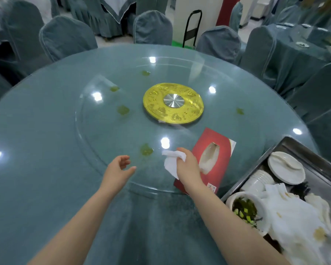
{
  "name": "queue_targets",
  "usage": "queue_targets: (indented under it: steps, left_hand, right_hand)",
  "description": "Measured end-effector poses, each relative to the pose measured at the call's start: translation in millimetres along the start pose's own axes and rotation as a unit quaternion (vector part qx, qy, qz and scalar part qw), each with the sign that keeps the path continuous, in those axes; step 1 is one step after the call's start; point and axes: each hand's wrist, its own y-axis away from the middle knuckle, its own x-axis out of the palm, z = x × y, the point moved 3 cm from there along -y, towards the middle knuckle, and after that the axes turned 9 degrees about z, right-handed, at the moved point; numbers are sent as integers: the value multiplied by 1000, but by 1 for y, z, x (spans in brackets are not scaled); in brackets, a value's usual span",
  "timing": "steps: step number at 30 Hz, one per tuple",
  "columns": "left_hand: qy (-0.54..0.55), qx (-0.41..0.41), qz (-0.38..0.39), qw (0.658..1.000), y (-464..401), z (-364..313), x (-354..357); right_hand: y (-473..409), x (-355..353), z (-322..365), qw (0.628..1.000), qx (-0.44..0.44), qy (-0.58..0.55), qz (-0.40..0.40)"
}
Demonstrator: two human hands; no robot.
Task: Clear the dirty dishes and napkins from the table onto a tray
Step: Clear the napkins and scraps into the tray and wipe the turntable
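left hand [120,166] open, fingers curled; right hand [187,165] fisted, both arms outstretched.

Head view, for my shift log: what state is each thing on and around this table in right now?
Left hand: open, empty, above the glass.
Right hand: closed on a white tissue.
Tissue box: flat on the turntable, slot up, tissue showing.
Glass turntable: bare of dishes, dotted with greenish spills.
Tray: loaded with plates, stacked cups, used napkins.
Bowl: on the tray, holding leftover greens.
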Motion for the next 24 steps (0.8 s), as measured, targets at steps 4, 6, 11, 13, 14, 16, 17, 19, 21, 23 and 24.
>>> queue_targets:
  steps: [4,6,11,13,14,16,17,19,21,23,24]
  left_hand:
    - [-102,-27,21,994,-21,24,-23]
    - [-166,-29,32,985,-33,31,-30]
    - [-346,-39,95,932,-68,43,-40]
    - [-419,-49,121,899,-76,47,-39]
    - [-444,-49,130,885,-79,49,-38]
    - [-466,-41,134,873,-82,55,-37]
    - [-469,-36,134,872,-82,57,-36]
    - [-474,-30,132,870,-82,60,-36]
    - [-478,-29,129,868,-82,61,-34]
    - [-478,-29,129,868,-83,61,-33]
    - [-475,-30,129,870,-83,61,-32]
  right_hand:
    - [-26,29,9,996,-4,84,-27]
    - [-42,43,8,993,15,105,-48]
    - [-71,85,-14,979,81,183,-31]
    - [-73,105,-35,961,105,253,25]
    - [-72,113,-44,950,101,292,42]
    - [-74,126,-55,936,91,338,45]
    - [-77,129,-57,932,93,348,41]
    - [-88,133,-56,928,96,359,36]
    - [-103,138,-51,924,81,369,48]
    - [-116,143,-46,915,47,394,78]
    - [-121,147,-44,907,26,409,98]
